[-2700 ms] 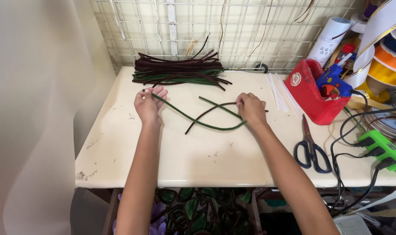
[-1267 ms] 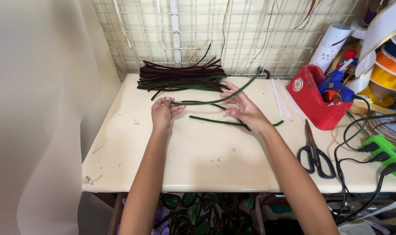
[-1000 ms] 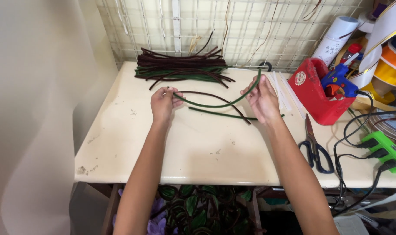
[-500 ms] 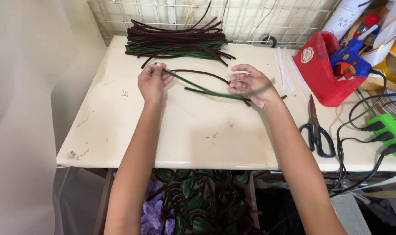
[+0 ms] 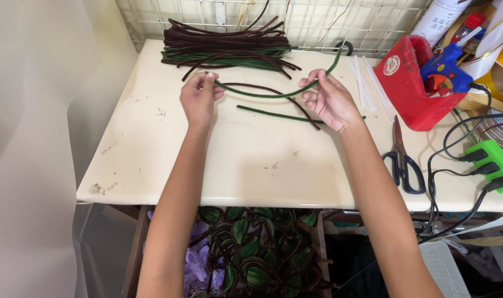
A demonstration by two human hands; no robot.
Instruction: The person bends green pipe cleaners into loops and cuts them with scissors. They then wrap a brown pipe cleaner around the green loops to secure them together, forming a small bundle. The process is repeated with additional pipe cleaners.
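1. Green, fuzzy and wire-like, the long stem (image 5: pixel 273 94) hangs in a sagging arc between both hands above the cream table (image 5: pixel 168 165), just in front of the pile of stems (image 5: pixel 226 49) stacked against the wire grid at the back.
2. Left hand (image 5: pixel 198 99): thumb and fingers are closed together on the stem's left end. Right hand (image 5: pixel 327 102): fingers are loosely curled, the stem running through the fingertips; beyond them its free end curves up and away toward the pile's right side.
3. Long axis: roughly left to right, parallel to the pile, bowed downward in the middle, right tip pointing to the back of the table.
4. Progress, as a judgement: one stem is lifted out and being shaped, and the bend looks only begun. A brown stem (image 5: pixel 273 94) and a second green stem (image 5: pixel 279 114) lie loose in front of the pile, under the arc; the pile itself looks largely unused.
5. Right of the pile, well apart: scissors (image 5: pixel 401 160) and a red box (image 5: pixel 414 83).
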